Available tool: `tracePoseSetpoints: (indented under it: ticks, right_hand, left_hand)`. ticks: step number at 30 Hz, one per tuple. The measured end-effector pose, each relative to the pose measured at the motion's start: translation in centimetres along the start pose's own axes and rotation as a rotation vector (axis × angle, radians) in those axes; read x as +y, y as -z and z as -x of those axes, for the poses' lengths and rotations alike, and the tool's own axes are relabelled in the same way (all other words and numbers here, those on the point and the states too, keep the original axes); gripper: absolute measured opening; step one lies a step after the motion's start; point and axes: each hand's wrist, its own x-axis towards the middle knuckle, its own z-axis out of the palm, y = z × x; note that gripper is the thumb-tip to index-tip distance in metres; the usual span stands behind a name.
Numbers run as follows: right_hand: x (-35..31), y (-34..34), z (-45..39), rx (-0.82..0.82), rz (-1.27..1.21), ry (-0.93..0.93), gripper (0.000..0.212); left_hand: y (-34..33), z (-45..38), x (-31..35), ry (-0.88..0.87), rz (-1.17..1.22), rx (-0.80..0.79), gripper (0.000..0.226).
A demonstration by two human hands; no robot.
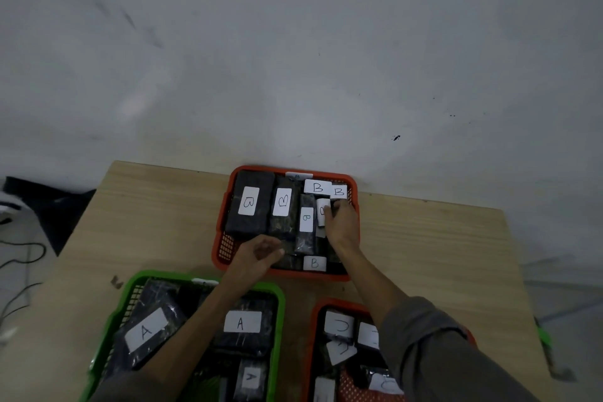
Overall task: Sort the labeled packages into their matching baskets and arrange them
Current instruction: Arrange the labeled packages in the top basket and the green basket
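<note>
An orange basket [219, 238] at the table's far edge holds several dark packages with white B labels. My right hand [341, 222] reaches into its right side and grips a small B package [323, 210] standing on edge. My left hand [261, 253] hovers over the basket's near left part, fingers curled, with nothing seen in it. A green basket [130, 290] at near left holds dark packages labelled A [241, 323]. A second orange basket [315, 313] at near right holds packages labelled C [339, 325], partly hidden by my right sleeve.
The baskets stand on a light wooden table [424, 238] pushed against a grey wall. Black cables [19, 258] and a dark object lie on the floor to the left. A green item [543, 336] shows past the table's right edge.
</note>
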Motion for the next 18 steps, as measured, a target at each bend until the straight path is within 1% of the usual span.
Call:
tracePoseSetpoints:
  ticks: [3, 5, 8, 10, 12, 15, 18]
  right_hand:
    - [-0.3, 0.3, 1.7, 0.008, 0.014, 0.044, 0.023]
    - [-0.6, 0.2, 3.1, -0.010, 0.016, 0.071, 0.021]
    - [-1.3, -0.3, 5.7, -0.097, -0.027, 0.156, 0.015]
    - [-1.7, -0.9, 7.9, -0.161, -0.027, 0.205, 0.014]
    - [-1.8, -1.7, 10.0, -0.206, 0.000, 0.246, 0.016]
    - [-1.4, -3.2, 13.6, -0.271, 0.067, 0.280, 0.016]
    - [-0.6, -4.9, 17.6, -0.380, 0.126, 0.303, 0.008]
  left_hand:
    - [1.0, 1.2, -0.1, 0.005, -0.008, 0.026, 0.013]
    - [1.8, 2.3, -0.3, -0.011, -0.009, 0.050, 0.012]
    - [3.2, 4.3, -1.0, -0.048, -0.074, 0.119, 0.015]
    - [4.1, 5.8, -1.9, -0.059, -0.160, 0.131, 0.014]
    - [5.0, 7.2, -3.1, -0.052, -0.277, 0.078, 0.015]
    - [6.4, 9.1, -5.0, -0.016, -0.423, -0.013, 0.029]
    - [7.3, 11.0, -6.9, -0.076, -0.618, -0.068, 0.032]
